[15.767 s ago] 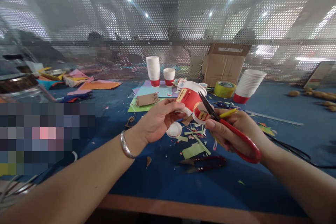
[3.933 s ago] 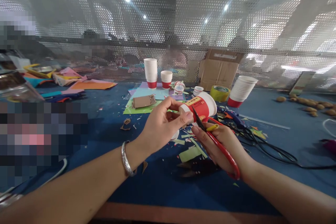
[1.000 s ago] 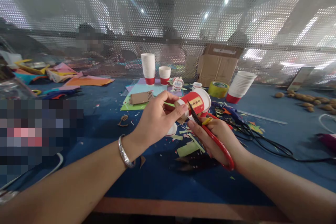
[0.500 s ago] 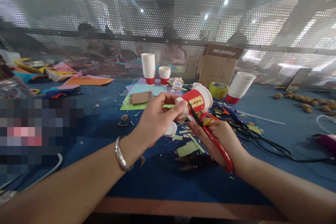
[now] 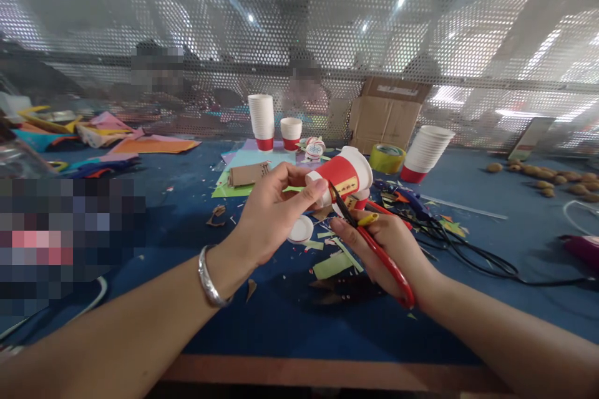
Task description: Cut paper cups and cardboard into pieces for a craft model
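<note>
The cup (image 5: 337,173) is showing red, white and a yellow label (image 5: 347,186); the scissors (image 5: 375,247) are showing red and black. At the cup's ten o'clock, stacked cups (image 5: 262,121) are showing white above red; at six, the table (image 5: 337,333) is showing blue.

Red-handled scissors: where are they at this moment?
In the head view, right of centre: the red-handled scissors are in the right hand, blades at the red-and-white paper cup held by the left hand.
</note>
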